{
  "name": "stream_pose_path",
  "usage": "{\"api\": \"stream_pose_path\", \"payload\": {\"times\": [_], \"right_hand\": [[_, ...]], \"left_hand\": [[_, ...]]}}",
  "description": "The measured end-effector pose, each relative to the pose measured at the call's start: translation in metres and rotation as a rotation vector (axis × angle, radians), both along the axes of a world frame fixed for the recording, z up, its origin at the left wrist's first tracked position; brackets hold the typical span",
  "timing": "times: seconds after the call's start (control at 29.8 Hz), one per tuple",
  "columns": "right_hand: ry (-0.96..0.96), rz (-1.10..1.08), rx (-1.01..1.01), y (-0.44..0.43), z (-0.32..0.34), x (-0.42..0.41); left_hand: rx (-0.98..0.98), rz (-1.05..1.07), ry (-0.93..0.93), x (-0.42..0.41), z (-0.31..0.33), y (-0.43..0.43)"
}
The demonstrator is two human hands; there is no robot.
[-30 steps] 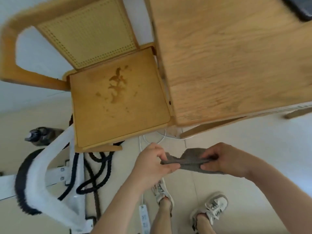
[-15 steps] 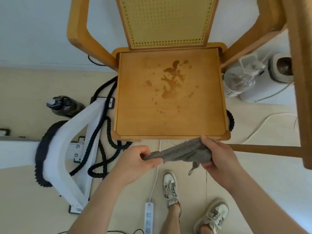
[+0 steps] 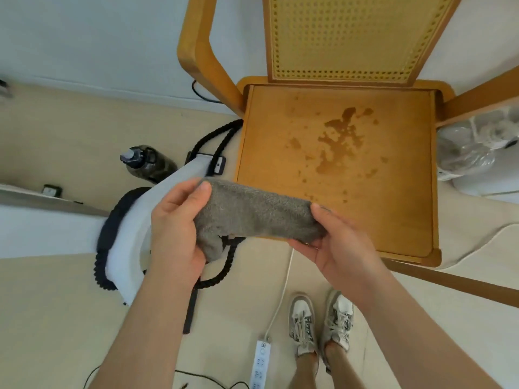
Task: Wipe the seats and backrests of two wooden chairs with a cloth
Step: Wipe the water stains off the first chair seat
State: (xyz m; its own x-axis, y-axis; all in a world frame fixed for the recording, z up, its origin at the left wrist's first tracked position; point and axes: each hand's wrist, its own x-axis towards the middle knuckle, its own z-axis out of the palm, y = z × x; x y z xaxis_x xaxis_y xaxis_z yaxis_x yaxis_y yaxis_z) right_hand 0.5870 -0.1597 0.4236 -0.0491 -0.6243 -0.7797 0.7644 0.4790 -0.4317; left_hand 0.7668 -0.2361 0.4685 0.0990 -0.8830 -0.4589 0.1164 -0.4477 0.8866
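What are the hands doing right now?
Left hand: closed, gripping the left end of the grey cloth.
Right hand: closed, gripping the cloth's right end.

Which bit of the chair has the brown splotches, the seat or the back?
The seat: dark splotches are spattered over its flat wood. The woven backrest above it shows none.
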Motion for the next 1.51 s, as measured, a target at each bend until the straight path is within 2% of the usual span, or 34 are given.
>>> {"api": "stream_pose_path", "payload": {"times": [0.13,0.24,0.37,0.54,0.6,0.64,0.67,0.71,0.77,0.87,0.94,1.04,1.11,1.14,1.24,1.28,1.41,1.45,1.51], "right_hand": [[0.128,0.016,-0.029,-0.013,-0.010,0.025],[0.254,0.129,-0.046,-0.018,-0.010,0.028],[0.342,0.354,-0.158,-0.023,-0.009,0.041],[0.703,0.487,-0.168,-0.045,-0.042,0.062],[0.945,0.769,-0.050,-0.051,-0.061,0.067],[1.098,0.935,0.074,-0.054,-0.069,0.070],[1.213,1.012,0.192,-0.060,-0.074,0.073],[1.287,1.008,0.267,-0.068,-0.078,0.078],[1.378,0.948,0.246,-0.084,-0.097,0.096],[1.493,1.001,0.145,-0.100,-0.146,0.140],[1.577,0.994,0.147,-0.098,-0.174,0.158],[1.753,0.998,0.029,-0.072,-0.199,0.143],[1.821,0.972,0.006,-0.046,-0.200,0.116],[1.829,0.946,0.053,-0.032,-0.198,0.103],[1.803,0.867,0.286,-0.002,-0.191,0.073],[1.793,0.819,0.364,0.002,-0.190,0.067],[1.698,0.480,0.589,-0.031,-0.192,0.082],[1.690,0.454,0.556,-0.048,-0.193,0.096],[1.752,0.543,0.363,-0.077,-0.197,0.126]], "left_hand": [[-0.119,-0.018,0.110,-0.002,0.007,0.000],[-0.075,-0.069,0.161,-0.010,0.004,0.000],[0.051,-0.133,0.100,-0.019,-0.015,-0.006],[0.169,-0.386,-0.105,-0.006,-0.060,-0.024],[0.230,-0.509,-0.238,0.003,-0.082,-0.035],[0.252,-0.589,-0.303,0.009,-0.094,-0.041],[0.257,-0.687,-0.343,0.014,-0.106,-0.048],[0.248,-0.787,-0.370,0.018,-0.118,-0.057],[0.197,-0.916,-0.426,0.029,-0.143,-0.079],[0.073,-0.864,-0.503,0.044,-0.170,-0.107],[-0.032,-0.850,-0.640,0.046,-0.184,-0.119],[-0.228,-0.932,-0.858,0.036,-0.191,-0.121],[-0.293,-0.900,-0.869,0.024,-0.196,-0.114],[-0.229,-0.836,-0.835,0.016,-0.199,-0.113],[0.184,-0.583,-0.634,-0.013,-0.211,-0.117],[0.243,-0.542,-0.627,-0.021,-0.218,-0.119],[0.069,-0.519,-0.888,-0.034,-0.236,-0.112],[0.017,-0.502,-0.947,-0.033,-0.237,-0.109],[-0.029,-0.501,-1.022,-0.032,-0.240,-0.109]]}}
